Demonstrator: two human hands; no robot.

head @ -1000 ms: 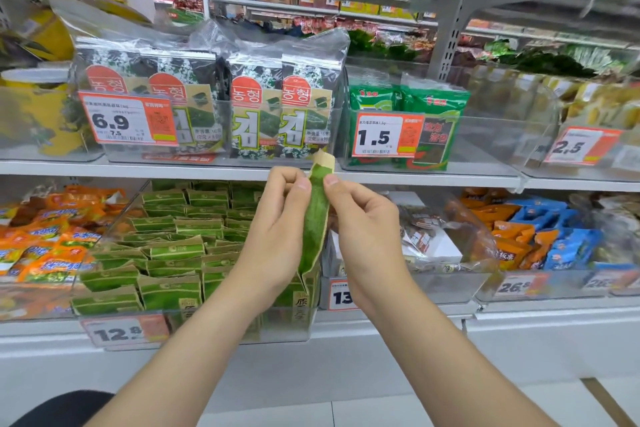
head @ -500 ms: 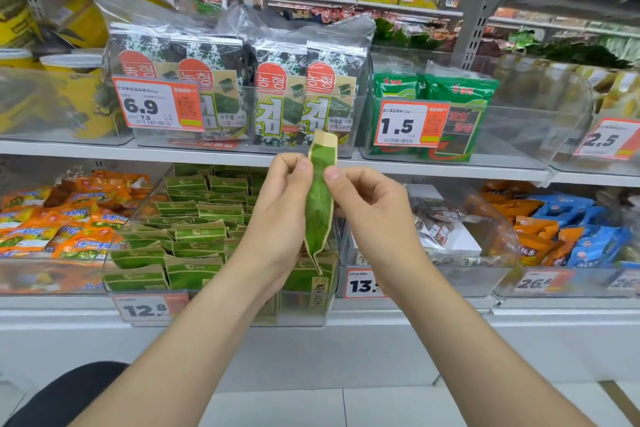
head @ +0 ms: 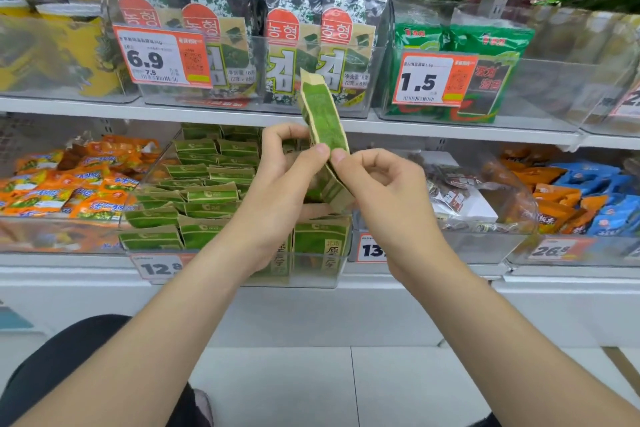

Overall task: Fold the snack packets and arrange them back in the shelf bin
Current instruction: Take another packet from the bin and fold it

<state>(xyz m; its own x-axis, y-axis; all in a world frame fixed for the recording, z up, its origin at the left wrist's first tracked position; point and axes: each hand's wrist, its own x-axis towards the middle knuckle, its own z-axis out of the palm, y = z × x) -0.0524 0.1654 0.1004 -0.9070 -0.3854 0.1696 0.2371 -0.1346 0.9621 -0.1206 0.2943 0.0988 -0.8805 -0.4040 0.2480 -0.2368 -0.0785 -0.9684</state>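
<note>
Snack packet [head: 325,118]: green with tan edges, long and thin. It is held up in the middle of the frame, in front of the shelves. Its top leans a bit to the left. Its bottom end hangs just above the bin.
Yellow bags [head: 69,45]: upper left of the frame, behind a clear wall, blurry.
Orange packets [head: 69,184]: middle left, heaped in a clear box on the lower shelf.
Dark leg [head: 69,357]: lower left corner, next to the white floor [head: 346,388].
Big price tag [head: 161,57]: upper left, white and orange, reads 6.9.
Shelf bin [head: 239,274]: clear, on the lower shelf, left of the middle. A 12.8 tag sits on its front.
Green packets [head: 207,194]: lots of them in the shelf bin, lying in rows. A few stand up at the front.
Left hand [head: 280,184]: middle of the frame. Its thumb and fingers pinch the left side of the snack packet, about halfway up.
Seaweed packs [head: 294,42]: top middle, standing up in clear wrap, with red labels.
Right hand [head: 384,198]: just right of the middle. Its thumb and first finger pinch the right side of the snack packet, close to the left thumb. The other fingers are curled in.
Clear bag [head: 460,198]: lower shelf, right of the right hand, with a white box inside.
Green bags [head: 485,42]: upper right, behind a tag that reads 1.5.
Blue packets [head: 595,191]: far right, lower shelf, beside more orange ones.
</note>
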